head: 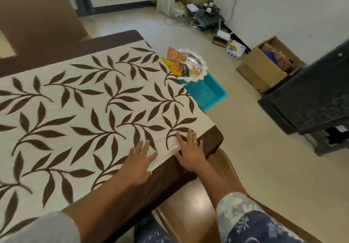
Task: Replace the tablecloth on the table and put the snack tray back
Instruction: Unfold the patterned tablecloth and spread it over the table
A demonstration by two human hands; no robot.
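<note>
A cream tablecloth (90, 110) with brown leaf sprays and a dark brown border covers the table. My left hand (138, 164) lies flat on it near the front right corner, fingers spread. My right hand (190, 152) presses flat on the cloth's corner where cream meets the brown border, fingers straight. The snack tray (198, 61), a silver dish with a lacy white rim, holds snack packets (176, 61) and sits on a teal stool beyond the table's right edge.
A teal stool (209, 93) stands on the floor right of the table. A brown chair (190, 205) is under my arms. A cardboard box (264, 67), a black cabinet (311, 95) and a tangle of cables and devices (204, 16) lie further right and back.
</note>
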